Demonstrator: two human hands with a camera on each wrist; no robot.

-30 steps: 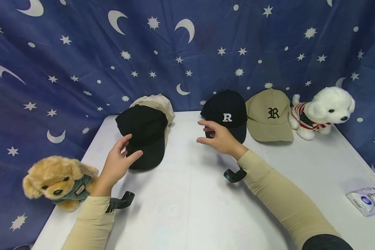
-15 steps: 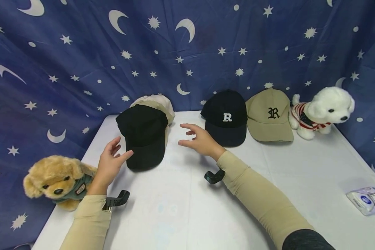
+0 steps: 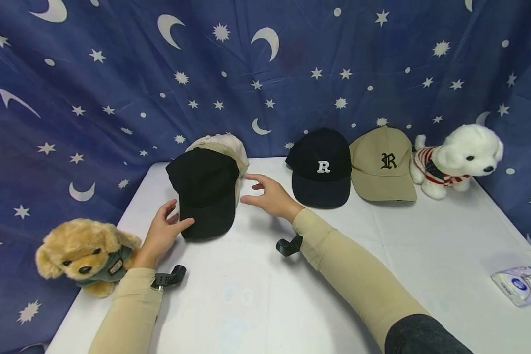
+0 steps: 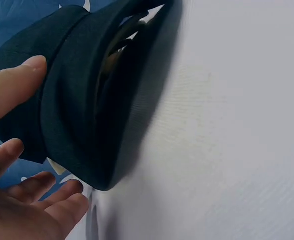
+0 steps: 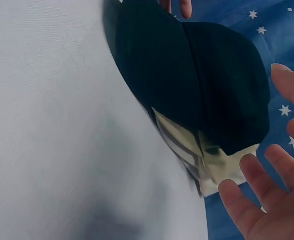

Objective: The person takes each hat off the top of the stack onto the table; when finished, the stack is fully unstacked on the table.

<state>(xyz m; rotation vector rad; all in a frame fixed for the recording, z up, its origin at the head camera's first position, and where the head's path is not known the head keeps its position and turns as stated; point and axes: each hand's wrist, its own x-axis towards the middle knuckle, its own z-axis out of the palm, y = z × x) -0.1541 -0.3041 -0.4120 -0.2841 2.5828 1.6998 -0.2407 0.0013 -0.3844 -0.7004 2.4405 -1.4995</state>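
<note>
A plain black cap tops a stack on the left part of the white table. Beneath it, partly hidden, show a beige cap and a whitish cap. My left hand is at the black cap's left side, fingers spread and thumb over the brim's edge; the left wrist view shows that thumb in front of the cap, contact unclear. On the stack's right side my right hand holds nothing, its thumb and fingers apart. In the right wrist view its fingers are beside the pale lower caps.
A dark cap with a white R and a khaki cap with a black R stand at the back right. Beside them sits a white plush dog. A tan plush dog is at the left edge, a tissue pack at the right.
My right hand has moved left from in front of the dark R cap to the stack's right side. My left hand has shifted slightly down. The caps have stayed in place.
</note>
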